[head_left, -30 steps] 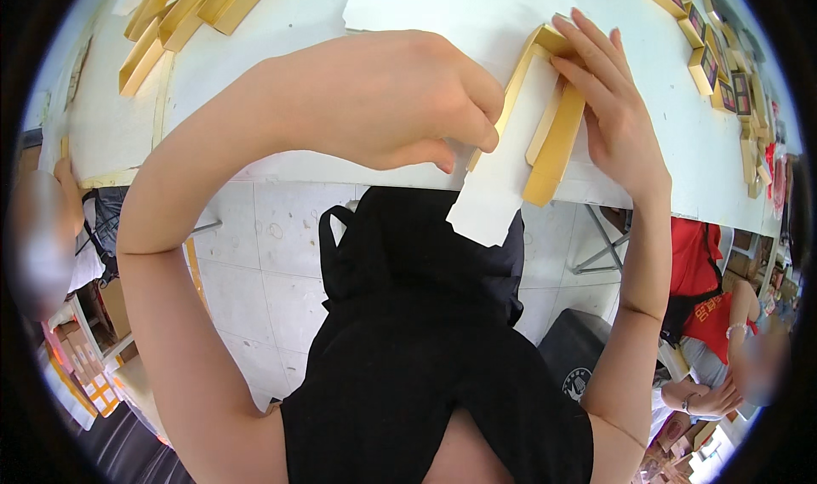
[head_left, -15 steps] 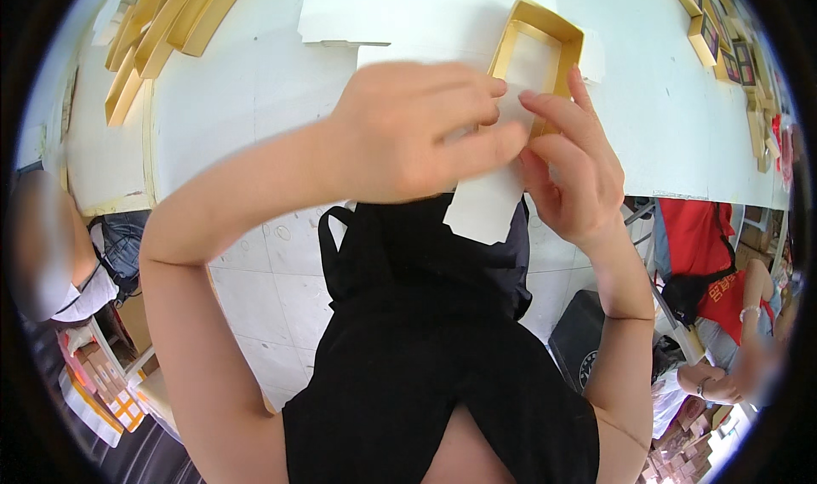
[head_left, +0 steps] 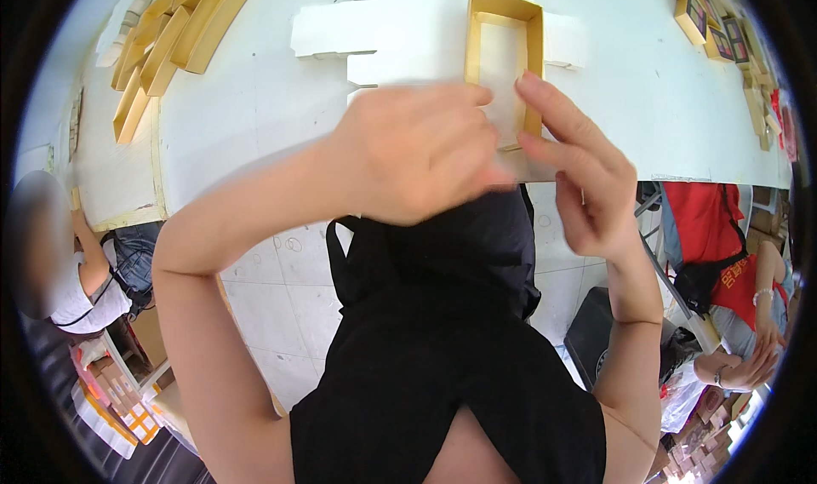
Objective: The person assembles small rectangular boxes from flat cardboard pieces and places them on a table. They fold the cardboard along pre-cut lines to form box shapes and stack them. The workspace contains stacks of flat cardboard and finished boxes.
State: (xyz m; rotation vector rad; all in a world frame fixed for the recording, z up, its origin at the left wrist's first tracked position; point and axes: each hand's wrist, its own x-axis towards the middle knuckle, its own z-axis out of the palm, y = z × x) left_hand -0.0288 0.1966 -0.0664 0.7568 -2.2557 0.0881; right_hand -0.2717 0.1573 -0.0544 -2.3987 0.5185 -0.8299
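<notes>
On the smooth white desk (head_left: 255, 126): one rectangular box (head_left: 502, 45), open-topped, gold-walled; right hand (head_left: 589, 171), fingers spread, by its right wall; left hand (head_left: 417, 156), curled, blurred, whether pinching cannot be told.

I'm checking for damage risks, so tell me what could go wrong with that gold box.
The gold box lies near the front edge of the table; a pull might tip it off. The right hand is at its side wall; hard pressing could bend it. White card pieces beside it might shift if it slides.
</notes>
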